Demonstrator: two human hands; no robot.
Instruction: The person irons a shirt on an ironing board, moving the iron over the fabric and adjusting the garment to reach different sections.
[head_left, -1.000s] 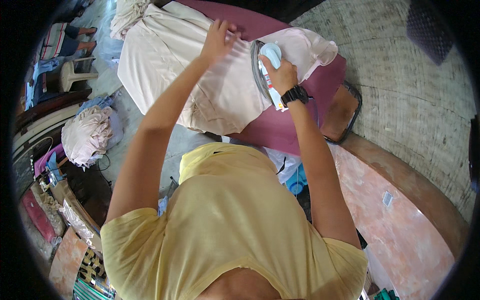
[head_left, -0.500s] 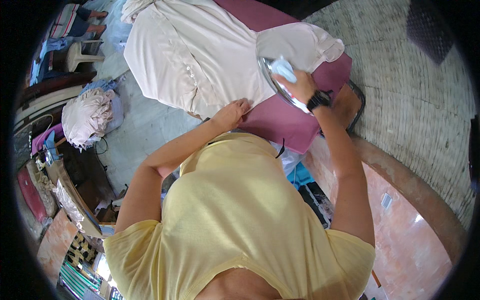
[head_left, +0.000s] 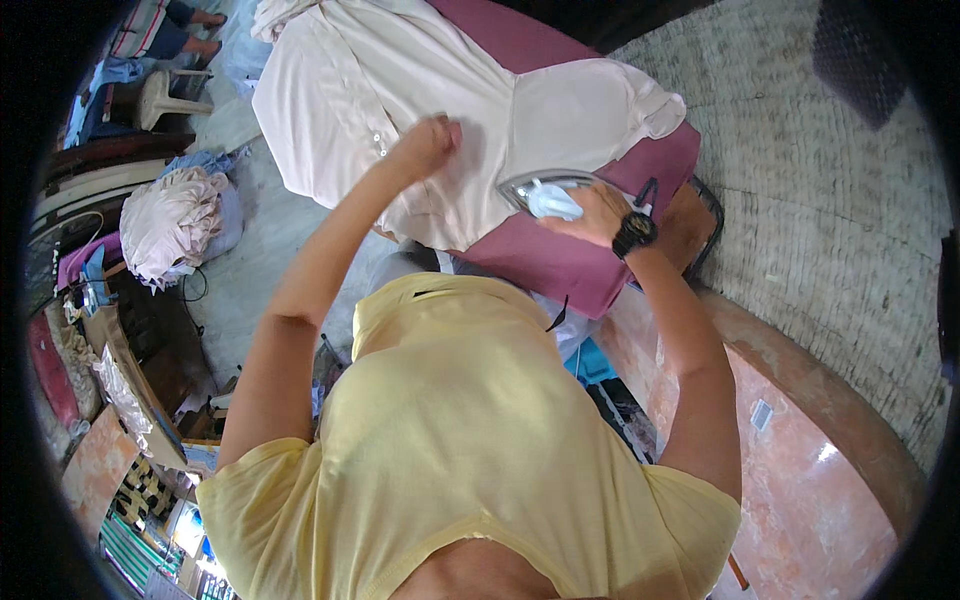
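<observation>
A cream long garment with a row of small buttons, like a shirt [head_left: 440, 60], is spread over a maroon-covered ironing board [head_left: 550, 250]. My right hand [head_left: 598, 214], with a black watch at the wrist, is wrapped round a clothes iron [head_left: 552, 200]. The iron has a pale blue top and silvery rim, and rests at the garment's near right edge, partly over the maroon cover. My left hand [head_left: 428, 148] is over the garment beside the button strip, fingers curled. A pinkish spot shows at its fingertips; whether it is held cloth or a finger I cannot tell.
On the floor to the left sits a heap of cream cloth [head_left: 172, 225] in a bag. Behind it are a plastic chair [head_left: 165, 98] and another person's legs [head_left: 180, 38]. A metal-framed brown panel [head_left: 690, 225] adjoins the board's right end, near a pinkish stone surface [head_left: 800, 470].
My left hand has moved from the garment's near edge up and left, over the cloth. The iron has shifted toward me and slightly left, turning as it went.
</observation>
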